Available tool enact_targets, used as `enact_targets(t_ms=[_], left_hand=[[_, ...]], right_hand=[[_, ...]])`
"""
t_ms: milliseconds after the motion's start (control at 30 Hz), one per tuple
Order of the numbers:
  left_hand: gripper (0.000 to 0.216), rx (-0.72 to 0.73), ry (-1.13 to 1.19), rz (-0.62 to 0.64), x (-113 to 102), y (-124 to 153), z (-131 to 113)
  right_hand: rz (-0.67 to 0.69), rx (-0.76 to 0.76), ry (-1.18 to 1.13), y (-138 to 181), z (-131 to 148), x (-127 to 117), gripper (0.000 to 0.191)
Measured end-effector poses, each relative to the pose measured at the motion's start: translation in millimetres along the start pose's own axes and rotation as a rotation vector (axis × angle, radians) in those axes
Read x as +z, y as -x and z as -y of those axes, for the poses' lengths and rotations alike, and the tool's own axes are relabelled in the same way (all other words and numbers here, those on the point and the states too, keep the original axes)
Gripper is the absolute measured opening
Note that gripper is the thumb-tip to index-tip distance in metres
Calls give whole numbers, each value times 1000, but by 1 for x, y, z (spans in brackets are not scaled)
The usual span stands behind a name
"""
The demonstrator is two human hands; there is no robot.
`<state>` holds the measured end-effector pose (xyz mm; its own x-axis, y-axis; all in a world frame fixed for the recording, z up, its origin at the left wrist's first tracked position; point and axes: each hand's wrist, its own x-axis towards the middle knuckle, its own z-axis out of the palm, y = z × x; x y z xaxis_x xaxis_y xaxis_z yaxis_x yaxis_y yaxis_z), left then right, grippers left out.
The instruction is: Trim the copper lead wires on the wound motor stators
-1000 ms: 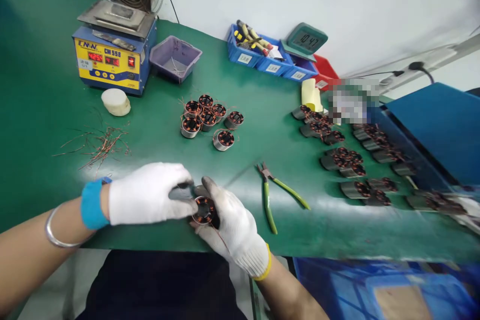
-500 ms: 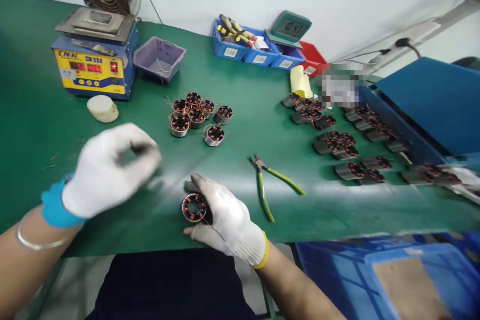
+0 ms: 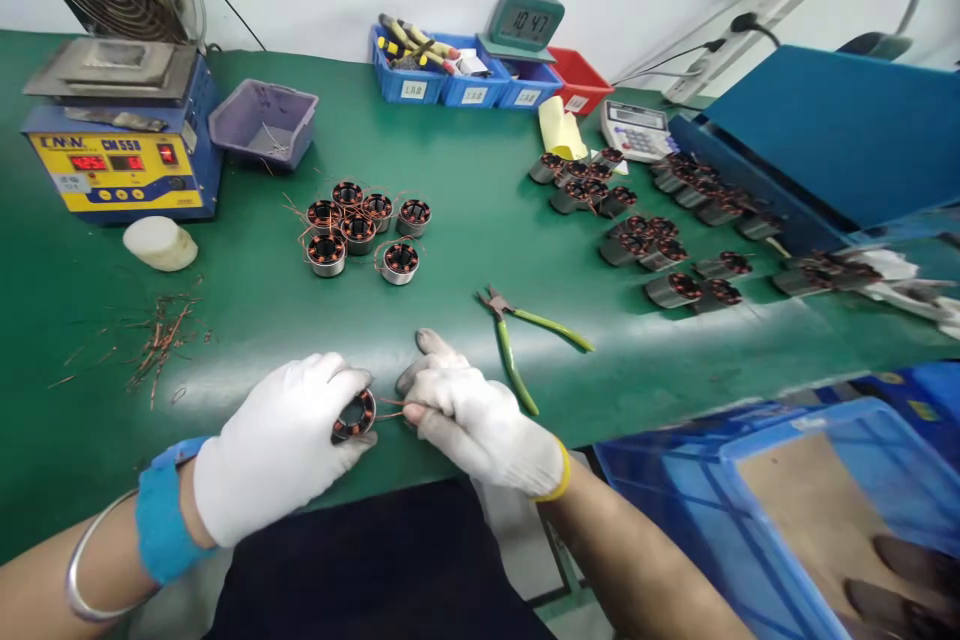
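In my gloved left hand (image 3: 292,430) is a motor stator (image 3: 355,416), a metal ring with copper windings, gripped near the table's front edge. Copper lead wires (image 3: 388,408) run from its right side to my right hand (image 3: 469,420), whose thumb and fingers pinch their ends. Just right of that hand lie green-handled cutting pliers (image 3: 512,330), jaws apart. A group of several stators (image 3: 358,230) with loose wires stands upright beyond my hands. Copper wire clippings (image 3: 161,340) are scattered on the table left of my left hand.
A yellow-and-blue CM558 device (image 3: 124,160), a purple bin (image 3: 262,125) and a white round block (image 3: 160,243) stand at left. Blue tool boxes (image 3: 472,92) and a clock (image 3: 526,20) line the back. More stators (image 3: 675,290) stand at right, near a blue crate (image 3: 787,480).
The stator has passed from my right hand to my left, which moved right and down from near the white block. My right hand now pinches the wires. The view has shifted.
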<state>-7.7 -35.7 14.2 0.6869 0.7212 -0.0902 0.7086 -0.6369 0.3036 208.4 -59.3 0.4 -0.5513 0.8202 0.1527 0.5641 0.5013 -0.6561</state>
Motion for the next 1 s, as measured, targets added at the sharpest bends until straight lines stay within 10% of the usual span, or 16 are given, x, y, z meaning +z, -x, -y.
enact_targets(t_ms=[100, 267, 433, 733, 867, 1000], left_hand=[[16, -82, -77, 16, -9, 2, 1], [31, -304, -16, -12, -24, 1, 13], [15, -307, 10, -49, -19, -7, 14], [36, -308, 206, -127, -10, -4, 26], [27, -302, 208, -112, -7, -4, 27], [22, -264, 184, -121, 0, -5, 26]], right_hand=[[-25, 90, -83, 5, -16, -18, 26], [-442, 345, 198, 45, -48, -50, 26], [-254, 555, 695, 82, -78, -50, 114], [-177, -11, 287, 3, -9, -13, 59], [63, 2, 105, -60, 11, 8, 17], [224, 241, -196, -81, 1, -3, 15]])
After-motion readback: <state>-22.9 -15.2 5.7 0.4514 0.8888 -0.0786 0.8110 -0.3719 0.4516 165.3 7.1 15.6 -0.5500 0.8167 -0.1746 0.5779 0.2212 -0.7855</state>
